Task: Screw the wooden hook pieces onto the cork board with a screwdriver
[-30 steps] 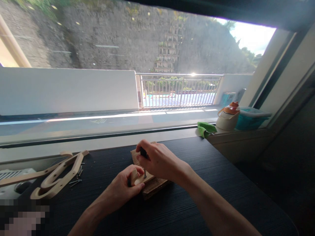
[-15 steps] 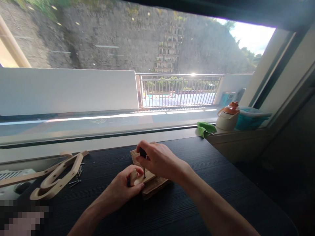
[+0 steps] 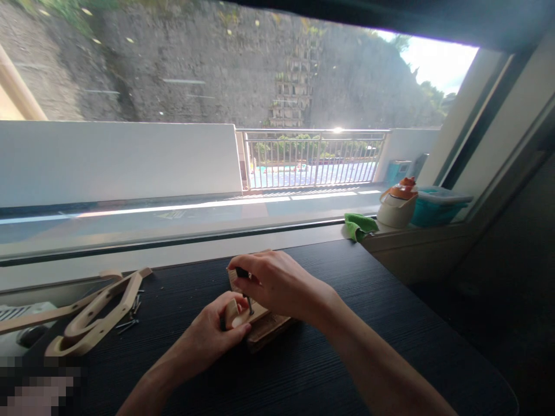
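Observation:
My right hand [image 3: 284, 283] is closed around the black handle of a screwdriver [image 3: 250, 306], whose metal shaft points down at a pale wooden piece. Between the thumb and fingers of my left hand [image 3: 214, 323] is the curved end of that light wooden piece [image 3: 234, 315], just left of the shaft. Below both hands lies a rough brown wooden board [image 3: 271, 330] on the dark table. The screwdriver's tip and any screw under it are too small to make out, and my right hand covers part of the board.
On the table's left are curved wooden pieces with holes [image 3: 97, 318] and several loose screws [image 3: 132, 315]. Along the sill at right stand a green cloth [image 3: 359, 225], a cream bottle with an orange lid [image 3: 396, 208] and a teal box [image 3: 437, 208]. A window runs behind the table.
The screwdriver handle leans more to the left, and my right fingers have shifted around it. My left hand keeps its hold. The whole view has slid slightly.

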{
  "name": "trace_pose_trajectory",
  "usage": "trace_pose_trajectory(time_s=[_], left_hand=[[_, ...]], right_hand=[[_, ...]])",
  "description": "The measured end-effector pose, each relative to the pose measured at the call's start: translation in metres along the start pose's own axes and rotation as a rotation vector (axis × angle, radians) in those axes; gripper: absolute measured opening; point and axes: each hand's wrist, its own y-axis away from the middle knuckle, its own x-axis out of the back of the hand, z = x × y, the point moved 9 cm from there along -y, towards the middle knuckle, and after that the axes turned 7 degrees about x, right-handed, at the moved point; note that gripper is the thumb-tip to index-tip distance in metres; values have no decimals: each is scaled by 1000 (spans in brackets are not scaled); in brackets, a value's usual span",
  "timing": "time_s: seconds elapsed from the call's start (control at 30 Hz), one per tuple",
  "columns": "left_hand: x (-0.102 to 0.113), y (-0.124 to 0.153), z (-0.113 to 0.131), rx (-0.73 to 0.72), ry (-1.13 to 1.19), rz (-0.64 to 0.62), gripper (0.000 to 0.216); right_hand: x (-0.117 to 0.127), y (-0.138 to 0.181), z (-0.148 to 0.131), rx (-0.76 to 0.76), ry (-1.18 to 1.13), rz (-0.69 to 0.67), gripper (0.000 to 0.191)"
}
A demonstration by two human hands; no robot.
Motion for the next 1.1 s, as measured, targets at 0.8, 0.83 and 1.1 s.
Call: trace_pose_trajectory(time_s=[0.8, 0.83, 1.1], left_hand=[[2, 2, 5, 4, -2, -10, 24], [1, 2, 5, 0, 2, -11, 24], [0, 0, -1, -22, 8, -6, 24]], right_hand=[[1, 0, 18, -153, 163, 54, 26], [2, 0, 14, -135, 176, 48, 26], [7, -1, -6, 27, 127, 19, 23]])
